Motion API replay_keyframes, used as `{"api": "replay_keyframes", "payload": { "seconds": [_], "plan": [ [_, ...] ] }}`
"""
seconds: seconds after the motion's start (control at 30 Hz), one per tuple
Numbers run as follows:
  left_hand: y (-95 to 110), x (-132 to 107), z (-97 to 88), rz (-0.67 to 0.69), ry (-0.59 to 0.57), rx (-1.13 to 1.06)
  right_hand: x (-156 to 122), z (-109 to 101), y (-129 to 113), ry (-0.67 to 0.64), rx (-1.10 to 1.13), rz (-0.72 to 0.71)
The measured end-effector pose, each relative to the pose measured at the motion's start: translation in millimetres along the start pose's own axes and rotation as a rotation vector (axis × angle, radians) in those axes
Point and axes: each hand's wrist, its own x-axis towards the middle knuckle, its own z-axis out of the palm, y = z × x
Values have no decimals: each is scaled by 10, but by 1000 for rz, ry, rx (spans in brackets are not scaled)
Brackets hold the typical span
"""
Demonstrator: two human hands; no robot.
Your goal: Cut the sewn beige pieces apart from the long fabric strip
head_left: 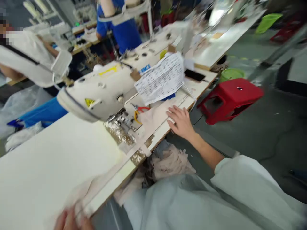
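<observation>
A long pale pink fabric strip [105,179] runs along the table's front edge and past the needle area of a white sewing machine [100,86]. At the bottom left, my left hand [73,220] is blurred, its fingers closed over the bunched end of this strip. My right hand [181,123] lies open and flat, fingers apart, on a wider pale pink fabric piece [155,118] right of the machine. Between the machine and that piece are thread snips [137,115] with orange and red handles. The needle tip is too blurred to make out.
Over the machine hangs a printed sheet [163,78]; a dark phone [194,75] lies behind it. Pale cloth scraps [171,159] are heaped below the table edge. A red stool [236,92] and green basket [232,74] stand at right. Co-workers are at the back left.
</observation>
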Motion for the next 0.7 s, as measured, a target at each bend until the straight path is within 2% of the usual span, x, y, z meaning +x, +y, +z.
{"api": "replay_keyframes", "payload": {
  "seconds": [0.1,0.17,0.2,0.3,0.4,0.5,0.57,0.63,0.7],
  "plan": [
    [-114,-211,35,149,12,133,-75,10,22,-71,79,-193],
    [-237,-297,56,237,41,185,-157,2,40,-66,107,-244],
    [-313,-353,51,243,96,195,-214,-8,41,-51,114,-248],
    [-584,-621,-3,148,269,213,-444,-29,-30,-1,141,-269],
    [-878,-984,-18,-129,303,305,-711,20,-228,-43,216,-333],
    [-1131,-1303,72,-396,147,318,-949,158,-452,-275,286,-375],
    [-1218,-1436,173,-480,22,279,-1077,276,-552,-497,237,-351],
    [-1182,-1485,286,-512,-27,250,-1172,385,-600,-672,135,-298],
    [-989,-1448,407,-527,-5,197,-1229,464,-611,-756,54,-252]
  ]
}}
